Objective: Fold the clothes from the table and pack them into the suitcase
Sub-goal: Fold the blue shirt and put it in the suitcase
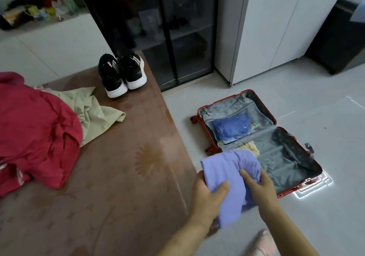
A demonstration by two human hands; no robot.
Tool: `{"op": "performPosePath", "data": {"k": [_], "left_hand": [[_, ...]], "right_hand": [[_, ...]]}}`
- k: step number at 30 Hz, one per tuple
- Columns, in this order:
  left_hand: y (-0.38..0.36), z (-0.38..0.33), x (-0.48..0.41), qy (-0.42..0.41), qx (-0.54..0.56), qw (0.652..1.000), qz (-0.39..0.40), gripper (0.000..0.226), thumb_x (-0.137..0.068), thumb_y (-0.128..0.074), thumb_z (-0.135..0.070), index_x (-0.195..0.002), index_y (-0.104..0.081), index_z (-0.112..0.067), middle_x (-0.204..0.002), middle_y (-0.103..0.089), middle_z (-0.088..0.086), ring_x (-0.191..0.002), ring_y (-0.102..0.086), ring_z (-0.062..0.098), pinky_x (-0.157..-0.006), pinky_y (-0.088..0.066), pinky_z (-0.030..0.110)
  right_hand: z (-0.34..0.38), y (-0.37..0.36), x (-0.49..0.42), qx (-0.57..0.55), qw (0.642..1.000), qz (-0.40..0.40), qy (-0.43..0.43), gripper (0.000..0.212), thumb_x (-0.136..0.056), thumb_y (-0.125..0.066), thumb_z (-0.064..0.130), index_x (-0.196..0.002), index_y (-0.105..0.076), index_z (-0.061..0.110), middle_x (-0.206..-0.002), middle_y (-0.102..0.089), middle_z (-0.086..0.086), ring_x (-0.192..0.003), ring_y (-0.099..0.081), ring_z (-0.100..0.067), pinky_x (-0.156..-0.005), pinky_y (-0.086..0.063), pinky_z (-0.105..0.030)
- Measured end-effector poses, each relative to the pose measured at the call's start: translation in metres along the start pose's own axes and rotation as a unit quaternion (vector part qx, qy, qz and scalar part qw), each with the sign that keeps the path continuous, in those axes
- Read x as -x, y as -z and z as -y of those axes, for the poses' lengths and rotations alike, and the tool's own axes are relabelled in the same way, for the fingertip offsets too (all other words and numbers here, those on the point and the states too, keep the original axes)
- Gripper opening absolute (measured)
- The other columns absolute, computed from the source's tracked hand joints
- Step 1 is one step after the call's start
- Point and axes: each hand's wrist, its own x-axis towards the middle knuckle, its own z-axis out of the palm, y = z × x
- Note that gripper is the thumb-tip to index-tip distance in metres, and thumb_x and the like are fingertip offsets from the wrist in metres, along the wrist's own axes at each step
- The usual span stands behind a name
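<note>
Dim, soft picture; glare on floor (314,188).

Red garment (33,133) runs off the left edge & covers part of the beige garment (94,115), so I can't see either whole. Fingers of the left hand (207,194) and right hand (258,188) are mostly tucked into the purple garment (227,168); thumbs show on top. That cloth hides the suitcase (275,121) near corner & part of a cream item (253,149) inside. Blue bundle (231,129) sits behind mesh, contents unclear. Pink blur (264,242) at bottom edge: can't ID. Counter clutter (39,10) too blurred to name. Both forearms cut off at bottom.
</note>
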Motion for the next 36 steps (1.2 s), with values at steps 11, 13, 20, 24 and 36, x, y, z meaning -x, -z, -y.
{"op": "performPosePath", "data": {"k": [11,13,20,24,36], "left_hand": [[-0.222,0.050,-0.057,0.149,-0.012,0.988,-0.033,0.058,-0.082,-0.066,0.000,-0.130,-0.036,-0.012,-0.129,-0.046,0.005,-0.126,-0.045,0.019,-0.090,-0.032,0.011],[-0.242,0.056,-0.067,0.147,-0.016,0.989,-0.023,0.076,-0.083,-0.065,-0.003,-0.144,-0.021,-0.018,-0.141,-0.030,-0.006,-0.132,-0.031,0.007,-0.095,-0.025,0.005],[-0.303,0.148,-0.122,0.102,-0.162,0.981,0.024,0.091,-0.087,-0.054,-0.011,-0.097,-0.007,-0.089,-0.124,-0.043,-0.008,-0.122,-0.045,0.008,-0.088,-0.020,-0.005],[-0.339,0.205,-0.177,0.136,-0.155,0.976,0.066,0.050,-0.069,-0.047,-0.046,-0.111,-0.034,-0.070,-0.143,-0.032,-0.002,-0.133,-0.036,0.012,-0.100,-0.028,0.011],[-0.491,0.412,-0.400,0.076,-0.177,0.974,0.117,0.055,-0.091,-0.049,-0.009,-0.142,-0.031,-0.019,-0.147,-0.030,0.007,-0.133,-0.035,0.018,-0.100,-0.027,0.016]], "right_hand": [[-0.064,0.186,-0.119,0.099,0.990,0.009,-0.097,0.021,-0.072,-0.068,0.026,-0.078,-0.055,0.011,-0.073,-0.059,0.000,-0.067,-0.054,-0.011,-0.057,-0.039,-0.026],[-0.075,0.203,-0.139,0.120,0.986,0.027,-0.116,0.020,-0.072,-0.064,0.024,-0.083,-0.055,0.009,-0.075,-0.058,-0.003,-0.072,-0.055,-0.018,-0.060,-0.039,-0.031],[-0.153,0.215,-0.222,0.171,0.973,0.070,-0.141,0.018,-0.085,-0.059,0.000,-0.099,-0.054,0.011,-0.091,-0.059,-0.005,-0.089,-0.053,-0.021,-0.077,-0.037,-0.030],[-0.224,0.202,-0.288,0.200,0.967,0.075,-0.139,0.016,-0.085,-0.062,0.004,-0.099,-0.056,0.010,-0.094,-0.062,-0.010,-0.092,-0.058,-0.027,-0.075,-0.040,-0.032],[-0.423,0.195,-0.542,0.282,0.958,0.032,-0.045,0.017,-0.086,-0.063,0.009,-0.101,-0.054,0.008,-0.094,-0.062,-0.009,-0.088,-0.057,-0.028,-0.077,-0.043,-0.036]]}}
